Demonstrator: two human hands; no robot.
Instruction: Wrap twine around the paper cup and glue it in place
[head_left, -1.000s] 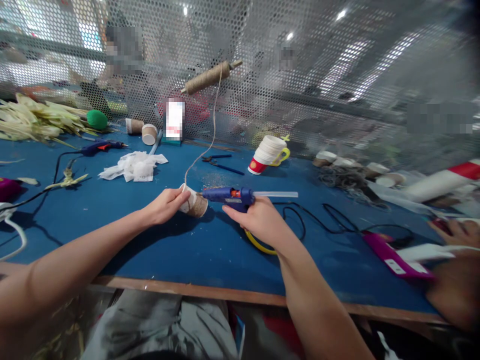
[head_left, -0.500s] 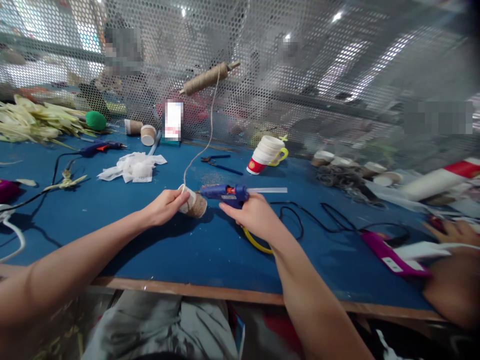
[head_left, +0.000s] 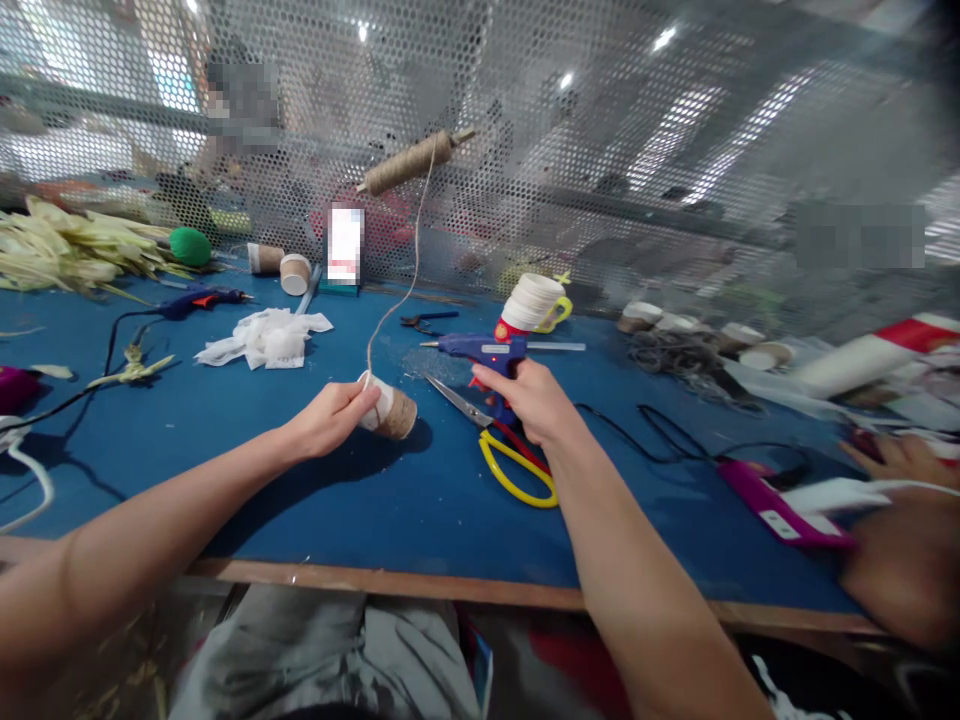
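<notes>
Tilted on its side, a small paper cup [head_left: 396, 412] partly wrapped in brown twine is gripped at its rim by my left hand [head_left: 339, 415]. A strand of twine [head_left: 405, 298] runs from the cup up to a twine spool [head_left: 409, 164] on a stick in front of the mesh. My right hand [head_left: 531, 402] is closed round the handle of a blue glue gun [head_left: 480, 347], whose nozzle points left, apart from the cup. A clear glue stick [head_left: 559, 347] juts from its back. Scissors [head_left: 517, 470] with yellow and red handles lie beneath the right hand.
Stacked white cups [head_left: 534, 302] stand behind the glue gun, near pliers [head_left: 424, 320]. White tissue [head_left: 262, 338] and another glue gun [head_left: 202, 299] lie left. Rightward are a black cable [head_left: 664, 440], a purple power strip [head_left: 784, 510] and another person's hand [head_left: 896, 458].
My right hand has drawn the glue gun up and to the right, away from the cup, uncovering the scissors' blades. My left hand and the cup have barely moved.
</notes>
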